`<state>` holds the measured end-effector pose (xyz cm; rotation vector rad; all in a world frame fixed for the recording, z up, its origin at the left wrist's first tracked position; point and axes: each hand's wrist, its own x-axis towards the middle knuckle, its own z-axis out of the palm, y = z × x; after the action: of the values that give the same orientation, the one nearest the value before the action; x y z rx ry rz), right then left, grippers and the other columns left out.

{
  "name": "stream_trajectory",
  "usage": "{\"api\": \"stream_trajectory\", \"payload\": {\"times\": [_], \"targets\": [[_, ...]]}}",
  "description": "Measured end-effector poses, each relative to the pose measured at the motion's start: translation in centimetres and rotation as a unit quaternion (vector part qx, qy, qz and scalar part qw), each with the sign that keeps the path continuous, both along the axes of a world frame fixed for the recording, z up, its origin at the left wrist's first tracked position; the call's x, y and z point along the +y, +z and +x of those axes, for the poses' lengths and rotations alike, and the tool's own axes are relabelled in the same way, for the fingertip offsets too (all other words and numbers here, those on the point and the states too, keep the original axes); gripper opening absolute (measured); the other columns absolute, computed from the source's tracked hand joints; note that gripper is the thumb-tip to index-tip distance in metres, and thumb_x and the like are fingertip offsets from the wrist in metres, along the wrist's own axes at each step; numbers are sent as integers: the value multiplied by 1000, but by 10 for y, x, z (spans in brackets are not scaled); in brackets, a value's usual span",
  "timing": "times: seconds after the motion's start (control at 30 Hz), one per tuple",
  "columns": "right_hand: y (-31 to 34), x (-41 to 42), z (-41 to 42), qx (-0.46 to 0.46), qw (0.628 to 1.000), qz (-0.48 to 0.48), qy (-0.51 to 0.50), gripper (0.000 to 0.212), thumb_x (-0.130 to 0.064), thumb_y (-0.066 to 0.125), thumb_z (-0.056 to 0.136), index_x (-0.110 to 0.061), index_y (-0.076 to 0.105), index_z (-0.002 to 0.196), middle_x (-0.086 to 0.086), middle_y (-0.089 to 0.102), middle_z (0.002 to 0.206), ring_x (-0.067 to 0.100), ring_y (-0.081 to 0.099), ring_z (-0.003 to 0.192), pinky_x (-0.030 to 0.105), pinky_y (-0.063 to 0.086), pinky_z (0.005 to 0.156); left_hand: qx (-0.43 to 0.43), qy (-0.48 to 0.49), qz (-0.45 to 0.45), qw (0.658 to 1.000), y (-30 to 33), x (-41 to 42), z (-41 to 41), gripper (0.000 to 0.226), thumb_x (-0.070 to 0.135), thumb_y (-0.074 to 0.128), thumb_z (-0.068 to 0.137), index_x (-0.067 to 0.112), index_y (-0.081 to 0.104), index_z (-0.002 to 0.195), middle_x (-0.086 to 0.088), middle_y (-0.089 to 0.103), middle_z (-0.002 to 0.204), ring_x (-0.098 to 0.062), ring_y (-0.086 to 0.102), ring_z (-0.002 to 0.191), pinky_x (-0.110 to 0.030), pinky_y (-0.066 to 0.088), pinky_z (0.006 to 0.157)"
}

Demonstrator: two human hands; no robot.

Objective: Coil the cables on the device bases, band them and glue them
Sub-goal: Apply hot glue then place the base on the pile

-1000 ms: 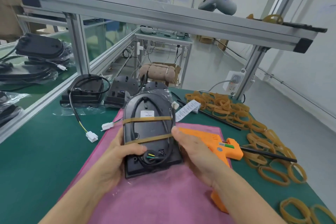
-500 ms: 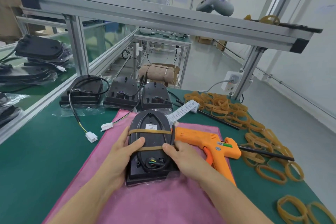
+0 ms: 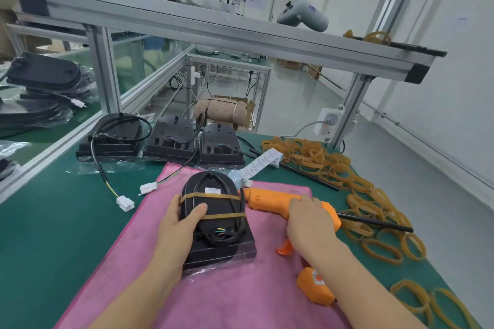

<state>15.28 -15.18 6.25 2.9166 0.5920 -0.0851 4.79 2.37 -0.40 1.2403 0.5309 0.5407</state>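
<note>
left hand (image 3: 184, 219) grasps 1 device base (image 3: 216, 224) on pink cloth (image 3: 235, 299), thumb across coiled cable (image 3: 240, 224) | 2 rubber bands (image 3: 213, 196) around base | right hand (image 3: 310, 224) clenched around 1 orange glue gun (image 3: 270, 199) just right of base | 3 more bases (image 3: 173, 139) beyond

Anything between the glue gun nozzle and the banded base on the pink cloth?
Nothing visible. The glue gun lies on the pink cloth with its nozzle right beside the base, no object between. The right hand rests on the gun; the left hand holds the base.
</note>
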Motion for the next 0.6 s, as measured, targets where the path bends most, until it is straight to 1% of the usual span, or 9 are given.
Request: {"api": "stream_trajectory", "payload": {"times": [0.07, 0.13, 0.27, 0.33, 0.4, 0.47, 0.5, 0.57, 0.6], "targets": [[3, -4, 5, 19, 999, -28, -40, 28, -19, 53, 95, -12, 60, 121, 10, 54, 128, 25, 51, 119, 31, 44, 88, 0, 1, -5, 1000, 0, 1, 0, 17, 13, 61, 92, 23, 65, 106, 5, 74, 98, -10, 71, 86, -22, 53, 66], [6, -8, 11, 40, 996, -28, -71, 25, -19, 50, 96, -17, 63, 116, 5, 59, 124, 23, 57, 113, 30, 45, 79, 0, 2, -11, 1000, 0, 1, 0, 19, 13, 62, 92, 23, 64, 107, 4, 74, 98, -10, 72, 85, -23, 52, 65], [10, -8, 14, 67, 992, -76, -69, 26, -17, 51, 94, -15, 64, 116, 3, 63, 119, 24, 61, 107, 31, 50, 75, 4, 7, -13, 1000, 0, 1, 0, 21, 14, 63, 92, 23, 63, 110, 5, 74, 98, -9, 72, 81, -18, 53, 58], [5, -8, 12, 59, 994, -71, -56, 25, -16, 52, 92, -12, 63, 115, 4, 64, 115, 24, 62, 104, 32, 52, 74, 4, 8, -14, 1000, 1, 1, 0, 21, 14, 63, 92, 23, 63, 111, 3, 73, 100, -11, 72, 82, -20, 53, 58], [-4, -13, 9, 50, 996, -14, -69, 31, -17, 53, 92, -10, 54, 122, 4, 64, 113, 24, 63, 103, 30, 47, 67, 3, 6, -14, 1000, 1, 1, 0, 21, 14, 62, 92, 22, 63, 111, 2, 73, 100, -12, 72, 82, -20, 53, 57], [-13, -20, 7, 48, 991, 74, -102, 52, -21, 58, 89, -7, 36, 134, 5, 63, 112, 26, 63, 103, 30, 43, 65, -1, 7, -13, 1000, 1, 1, 0, 21, 13, 62, 92, 22, 63, 111, 4, 74, 97, -8, 71, 79, -15, 52, 54], [-16, -24, 7, 57, 985, 113, -117, 61, -23, 62, 87, -7, 30, 136, 5, 62, 111, 27, 63, 101, 31, 43, 65, -3, 8, -11, 1000, 0, 0, 0, 22, 13, 62, 92, 22, 63, 111, 7, 73, 95, -3, 70, 76, -12, 50, 52], [-21, -32, 8, 80, 969, 182, -149, 67, -26, 71, 79, -9, 30, 129, 3, 60, 100, 26, 62, 92, 29, 42, 61, -3, 9, -9, 1000, 0, 0, 0, 23, 13, 62, 92, 23, 63, 112, 9, 72, 97, 3, 69, 74, -9, 48, 51], [-22, -36, 9, 86, 959, 214, -165, 64, -27, 74, 74, -10, 34, 122, 2, 57, 92, 25, 59, 85, 28, 40, 57, -3, 8, -11, 1000, 0, 0, 0, 22, 13, 62, 92, 22, 63, 112, 7, 72, 98, 1, 69, 74, -10, 49, 51]]}}
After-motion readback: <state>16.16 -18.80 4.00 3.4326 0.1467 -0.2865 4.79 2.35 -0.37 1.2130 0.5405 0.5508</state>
